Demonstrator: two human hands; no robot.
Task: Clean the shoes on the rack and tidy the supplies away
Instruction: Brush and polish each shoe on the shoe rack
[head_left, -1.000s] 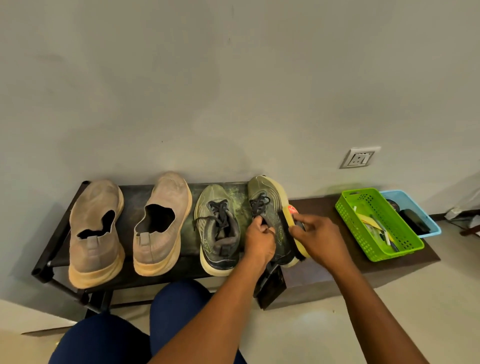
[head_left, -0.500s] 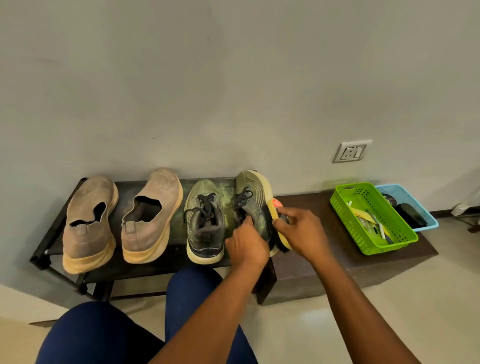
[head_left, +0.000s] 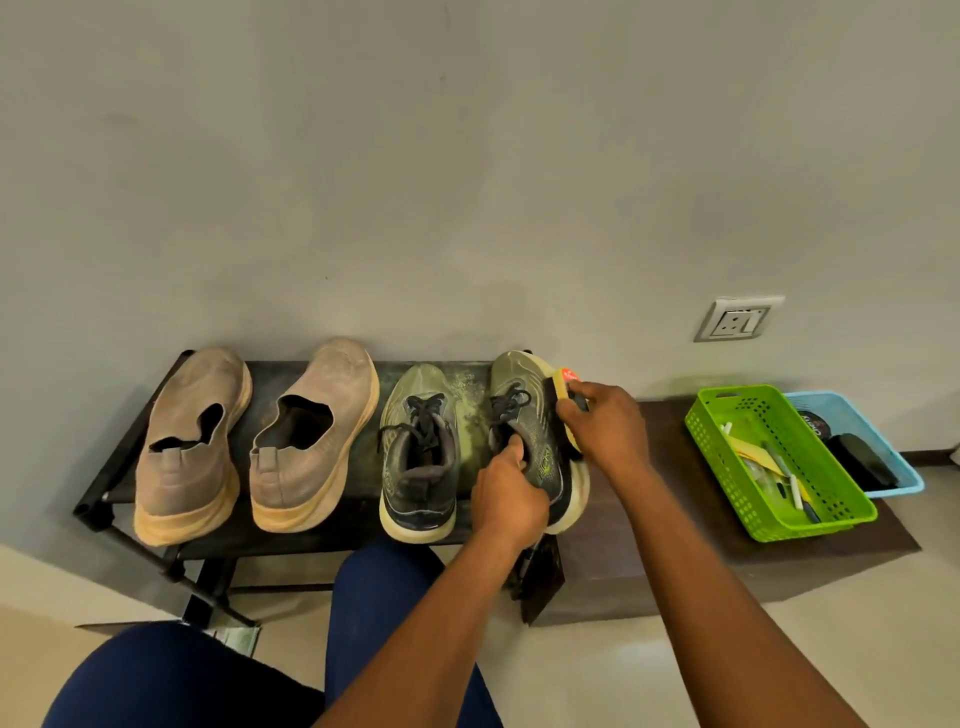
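Against green shoe (head_left: 524, 415) — brush (head_left: 563, 402) in right-hand grip (head_left: 605, 428)

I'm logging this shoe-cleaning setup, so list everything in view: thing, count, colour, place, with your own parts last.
slip-on shoes: 2, tan, left half of the rack, side by side
laced shoe: 1, olive green, flat on the rack, right of the tan pair
tilted shoe: 1, olive green, right end of the rack, tipped on its side, held
brush: 1, yellow with a red end, against the tilted shoe's side
rack: 1, black, against the wall
bench: 1, dark brown, right of the rack
green basket: 1, on the bench, small supplies inside
blue basket: 1, behind the green one, dark items inside
wall socket: 1, white, above the bench
hands: left hand grips the tilted shoe; right hand holds the brush
legs: dark blue trousers, bottom
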